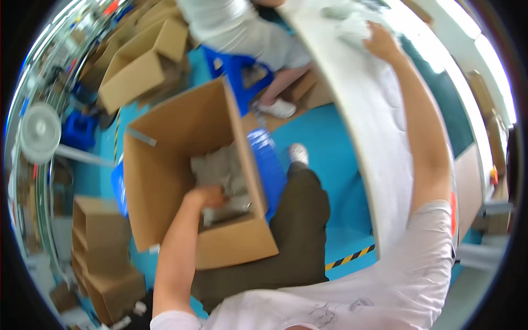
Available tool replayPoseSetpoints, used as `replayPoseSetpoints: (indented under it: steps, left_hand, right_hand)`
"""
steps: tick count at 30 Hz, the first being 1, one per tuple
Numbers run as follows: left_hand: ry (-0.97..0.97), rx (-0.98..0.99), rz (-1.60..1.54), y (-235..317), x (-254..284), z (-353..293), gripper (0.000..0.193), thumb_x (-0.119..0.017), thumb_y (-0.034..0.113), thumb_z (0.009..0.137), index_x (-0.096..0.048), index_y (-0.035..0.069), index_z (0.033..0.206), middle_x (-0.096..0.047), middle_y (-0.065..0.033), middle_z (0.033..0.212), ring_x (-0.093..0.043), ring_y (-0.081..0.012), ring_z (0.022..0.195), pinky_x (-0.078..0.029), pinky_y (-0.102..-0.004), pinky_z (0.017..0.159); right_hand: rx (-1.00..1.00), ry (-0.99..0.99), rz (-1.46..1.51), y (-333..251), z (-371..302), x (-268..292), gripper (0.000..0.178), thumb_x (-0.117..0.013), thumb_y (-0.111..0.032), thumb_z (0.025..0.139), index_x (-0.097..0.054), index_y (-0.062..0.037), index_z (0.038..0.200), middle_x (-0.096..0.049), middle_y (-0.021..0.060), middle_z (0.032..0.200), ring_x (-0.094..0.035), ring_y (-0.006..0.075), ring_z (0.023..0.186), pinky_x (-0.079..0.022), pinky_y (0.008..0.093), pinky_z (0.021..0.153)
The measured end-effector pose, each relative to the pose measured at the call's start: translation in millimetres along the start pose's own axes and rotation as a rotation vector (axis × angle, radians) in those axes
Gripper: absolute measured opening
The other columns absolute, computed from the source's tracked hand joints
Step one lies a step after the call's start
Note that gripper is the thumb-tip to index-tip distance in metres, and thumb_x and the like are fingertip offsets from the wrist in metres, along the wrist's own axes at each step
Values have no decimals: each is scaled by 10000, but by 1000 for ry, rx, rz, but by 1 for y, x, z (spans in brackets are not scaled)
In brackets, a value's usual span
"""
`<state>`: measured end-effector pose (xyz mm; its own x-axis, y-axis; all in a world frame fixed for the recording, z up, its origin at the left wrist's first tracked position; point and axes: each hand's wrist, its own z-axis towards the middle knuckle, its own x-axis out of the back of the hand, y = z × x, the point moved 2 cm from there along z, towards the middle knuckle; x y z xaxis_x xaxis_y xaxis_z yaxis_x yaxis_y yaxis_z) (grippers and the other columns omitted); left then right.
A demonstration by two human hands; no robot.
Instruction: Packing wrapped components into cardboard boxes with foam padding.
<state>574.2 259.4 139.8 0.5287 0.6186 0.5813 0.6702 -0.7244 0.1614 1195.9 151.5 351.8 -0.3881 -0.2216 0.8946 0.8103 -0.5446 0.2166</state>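
Observation:
My left hand (pixel 209 196) reaches down into an open cardboard box (pixel 181 118), its fingers curled at the edge of a greyish plastic-wrapped packet (pixel 237 186). Several such packets lie in the bottom of the box, overlapping; motion blurs their outlines. Stretched far out to the right, my right hand (pixel 383 43) grips a pale, whitish plastic packet (pixel 353 30) on the white worktable (pixel 379 137). Its fingertips are partly hidden against the packet. The box stands beside my leg, its near flap folded outward.
A person in white sits at the far side by a blue stool (pixel 234 69). More cardboard boxes stand at the far left (pixel 140 60) and lower left (pixel 107 264). A white round fan (pixel 40 132) is at the left. Blue plastic (pixel 265 162) shows beside the box.

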Motion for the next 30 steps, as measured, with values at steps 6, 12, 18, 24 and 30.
replayPoseSetpoints:
  steps: [6, 12, 18, 24, 30]
  left_hand:
    - [1171, -223, -603, 33, 11, -125, 267, -527, -30, 835, -693, -42, 1044, -722, -208, 934, -696, -383, 859, -561, -437, 771]
    - [1391, -320, -434, 19, -69, -172, 264, -543, -99, 727, -686, -17, 934, -693, -147, 825, -656, -314, 717, -510, -387, 641]
    - [1519, -463, -312, 16, -73, -157, 251, -565, -73, 661, -685, -19, 874, -662, -131, 747, -630, -304, 648, -487, -383, 602]
    - [1577, -537, -345, 7, -85, -159, 270, -592, -52, 650, -689, -22, 900, -677, -129, 786, -642, -302, 675, -501, -389, 614]
    - [1574, -614, -389, 5, -85, -159, 292, -614, -36, 656, -689, -27, 938, -691, -123, 852, -664, -296, 739, -534, -402, 665]
  right_hand:
    - [99, -244, -268, 72, 44, -62, 554, -632, -303, 944, -551, 34, 1375, -584, 282, 1372, -541, 427, 1290, -399, 464, 1128]
    - [124, -129, -84, -19, -7, 22, 492, -676, -376, 952, -614, 9, 1253, -652, 260, 1230, -630, 394, 1157, -490, 444, 1012]
    - [87, -26, 511, -117, -82, 193, 554, -712, -448, 939, -634, -21, 1283, -706, 186, 1097, -736, 247, 940, -577, 339, 853]
    - [527, -314, 836, -310, -127, 292, 390, -692, -295, 983, -632, -49, 1279, -709, 82, 1058, -710, 170, 970, -562, 305, 838]
    - [854, -782, 140, -508, -167, 214, 426, -721, -275, 877, -615, 72, 1100, -706, 246, 906, -697, 412, 905, -552, 473, 802]
